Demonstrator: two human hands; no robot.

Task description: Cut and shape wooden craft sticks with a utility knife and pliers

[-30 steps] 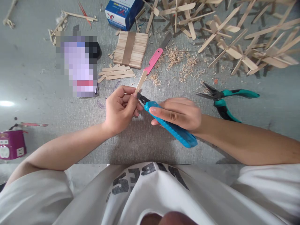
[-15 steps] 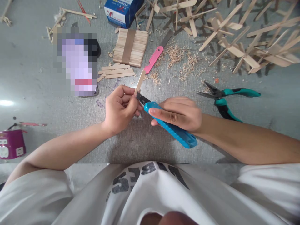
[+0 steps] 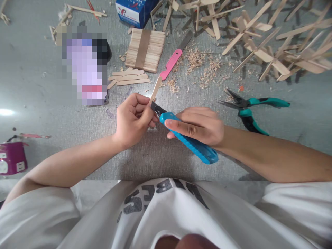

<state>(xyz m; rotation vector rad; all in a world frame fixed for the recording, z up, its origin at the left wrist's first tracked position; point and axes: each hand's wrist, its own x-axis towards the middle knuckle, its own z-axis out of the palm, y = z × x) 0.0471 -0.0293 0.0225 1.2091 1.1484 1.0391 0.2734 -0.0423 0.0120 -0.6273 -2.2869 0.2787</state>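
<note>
I see a pale, flat wooden craft stick (image 3: pixel 156 88) slanting toward the upper right; below it, a blue-handled utility knife (image 3: pixel 191 141) angles diagonally, dark blade extended to the stick's lower visible end.

At centre are two bare hands (image 3: pixel 133 121), one pale wooden stick (image 3: pixel 156 88) and one blue plastic-handled cutter (image 3: pixel 197 148). Twelve o'clock has one pink-handled metal knife (image 3: pixel 171 64); eleven, one banded wooden-stick bundle (image 3: pixel 145 50) and one blue-and-white cardboard box (image 3: pixel 133 13); three, one pair of teal-and-black pliers (image 3: pixel 243 103). Overlapping crossed-stick wooden frames (image 3: pixel 275 61) at two o'clock defy counting.
</note>
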